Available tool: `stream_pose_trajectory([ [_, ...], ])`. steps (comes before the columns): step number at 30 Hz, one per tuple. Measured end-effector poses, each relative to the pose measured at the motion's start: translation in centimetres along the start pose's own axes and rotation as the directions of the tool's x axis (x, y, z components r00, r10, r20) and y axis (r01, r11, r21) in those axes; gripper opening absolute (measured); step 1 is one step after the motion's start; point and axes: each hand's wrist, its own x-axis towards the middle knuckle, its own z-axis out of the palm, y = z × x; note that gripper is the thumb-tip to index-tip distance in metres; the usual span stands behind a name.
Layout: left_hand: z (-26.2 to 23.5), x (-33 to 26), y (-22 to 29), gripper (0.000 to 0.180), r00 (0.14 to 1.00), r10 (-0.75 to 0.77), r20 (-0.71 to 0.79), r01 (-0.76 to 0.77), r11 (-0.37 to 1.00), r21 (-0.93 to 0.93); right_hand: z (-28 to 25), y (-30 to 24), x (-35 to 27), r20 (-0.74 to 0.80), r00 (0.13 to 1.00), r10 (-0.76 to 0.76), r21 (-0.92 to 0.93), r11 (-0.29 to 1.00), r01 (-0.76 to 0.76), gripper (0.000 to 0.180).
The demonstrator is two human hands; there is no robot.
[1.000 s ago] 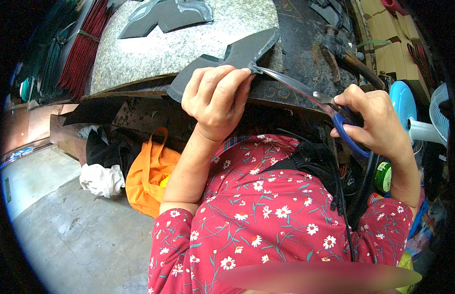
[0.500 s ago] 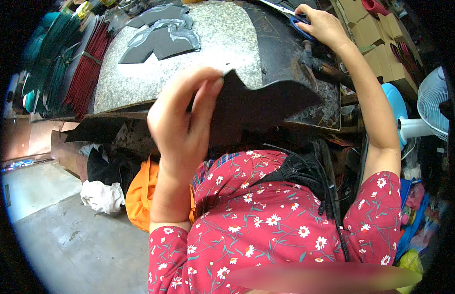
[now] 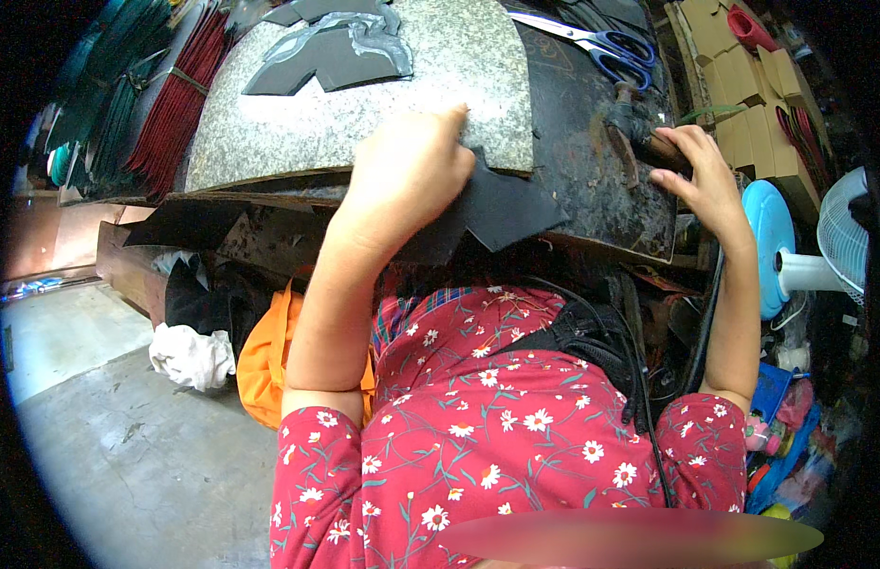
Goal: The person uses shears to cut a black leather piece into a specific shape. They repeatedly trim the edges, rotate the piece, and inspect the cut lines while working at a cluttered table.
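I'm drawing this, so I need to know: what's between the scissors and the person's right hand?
A hammer lies between the scissors and the right hand, as the head view shows.

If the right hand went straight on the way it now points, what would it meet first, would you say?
The right hand would probably meet the hammer's brown handle first; it lies right at the hand, though this view leaves unclear whether they already touch.
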Motion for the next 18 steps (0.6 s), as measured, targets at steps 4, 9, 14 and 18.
stream_pose_trajectory([
  [4, -0.7, -0.6, 1.7, 0.040, 0.697, 0.564, 0.442, -0.177, 0.733, -0.657, 0.9, -0.4, -1.1, -0.030, 0.989, 0.145, -0.009, 0.989, -0.145, 0.045],
  [9, -1.1, -0.4, 1.0, 0.034, 0.999, 0.035, 0.026, -0.015, 0.835, -0.550, 2.0, -0.7, -1.4, -0.205, 0.970, 0.128, 0.217, 0.973, -0.083, 0.033],
  [14, -0.2, 0.9, -2.6, 0.052, 0.988, 0.002, -0.152, -0.031, 0.981, -0.190, -0.3, -4.9, -0.5, -0.172, 0.957, 0.232, 0.726, 0.686, -0.036, 0.032],
  [18, 0.6, 0.6, -3.3, 0.064, 0.977, 0.012, -0.212, -0.065, 0.968, -0.244, -0.9, -11.3, 2.4, -0.295, 0.928, 0.226, 0.736, 0.674, 0.070, 0.034],
])
